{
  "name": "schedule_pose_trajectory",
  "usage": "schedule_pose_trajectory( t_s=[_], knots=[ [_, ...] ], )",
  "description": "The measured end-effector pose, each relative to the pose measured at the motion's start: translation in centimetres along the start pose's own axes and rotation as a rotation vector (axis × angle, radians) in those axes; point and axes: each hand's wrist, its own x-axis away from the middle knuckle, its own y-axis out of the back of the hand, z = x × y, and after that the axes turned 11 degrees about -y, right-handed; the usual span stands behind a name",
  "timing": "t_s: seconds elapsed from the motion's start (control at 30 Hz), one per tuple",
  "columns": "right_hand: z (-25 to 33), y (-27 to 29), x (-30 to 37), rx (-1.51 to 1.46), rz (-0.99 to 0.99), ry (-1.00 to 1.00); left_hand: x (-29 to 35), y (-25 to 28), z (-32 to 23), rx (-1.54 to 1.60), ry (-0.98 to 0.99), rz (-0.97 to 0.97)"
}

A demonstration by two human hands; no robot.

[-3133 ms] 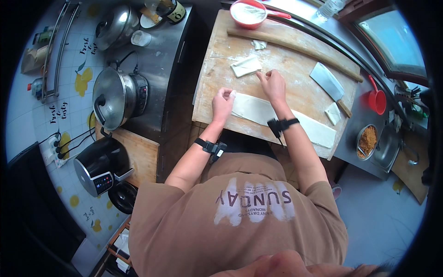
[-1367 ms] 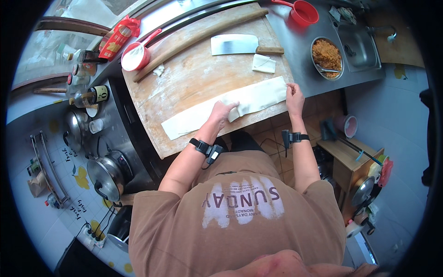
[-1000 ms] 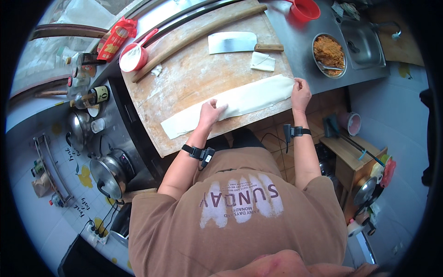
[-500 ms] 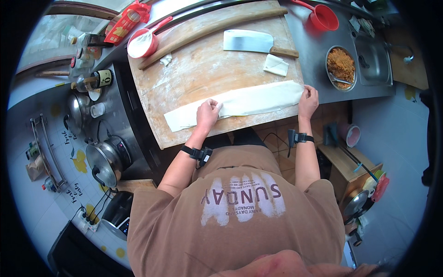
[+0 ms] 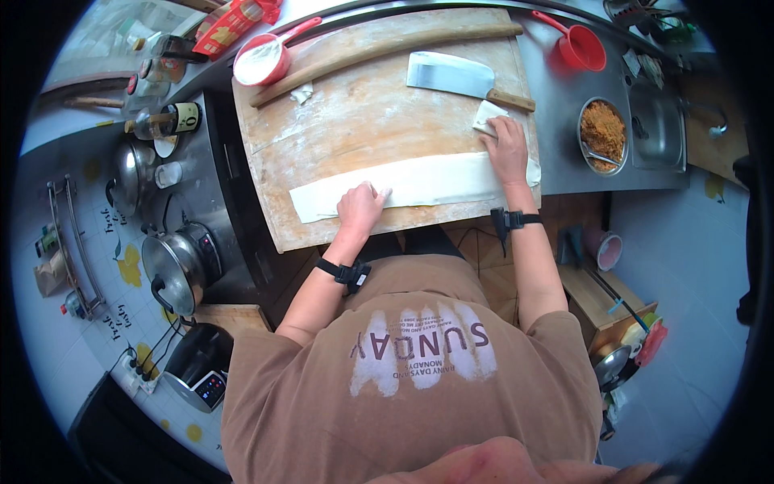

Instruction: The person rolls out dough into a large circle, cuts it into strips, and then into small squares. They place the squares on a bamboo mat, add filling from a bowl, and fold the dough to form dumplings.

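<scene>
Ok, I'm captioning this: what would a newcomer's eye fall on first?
Probably the long white dough strip along the near side of the wooden board, the left hand at the strip's near edge and the right hand at a small dough piece beyond. Then the big knife toward the board's far right, and the bowl of orange food between board and sink.

Small dough piece [image 5: 485, 116] partly hidden by right fingers [image 5: 504, 129].

Dough strip [image 5: 427, 180]: smooth, matt
Board [image 5: 363, 121]: flour-dusted wood
Cleaver blade [image 5: 450, 74]: glossy metal
Sink, two o'clock [image 5: 665, 121]: shiny metal
Shirt [image 5: 419, 427]: matt cloth
</scene>
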Motion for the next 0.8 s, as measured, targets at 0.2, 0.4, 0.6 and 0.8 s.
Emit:
schedule_pose_trajectory(
  t_s=[0.2, 0.4, 0.6, 0.8],
  knots=[
    [0.5, -0.6, -2.6, 0.053, 0.074, -0.025, -0.8, -0.1, 1.1, 0.512, -0.106, -0.006],
    [7.9, 4.0, -1.5, -0.768, 0.615, -0.318, -1.8, -1.5, -3.1, 1.878, 0.372, 0.527],
    [14.2, 8.6, 2.6, -0.965, 0.814, -0.14, -0.7, 0.0, -6.0, 2.569, 0.067, 0.503],
    [15.4, 6.3, 6.5, -0.574, 0.491, -0.13, -0.3, 0.4, -6.6, 2.337, -0.089, 0.388]
  ],
)
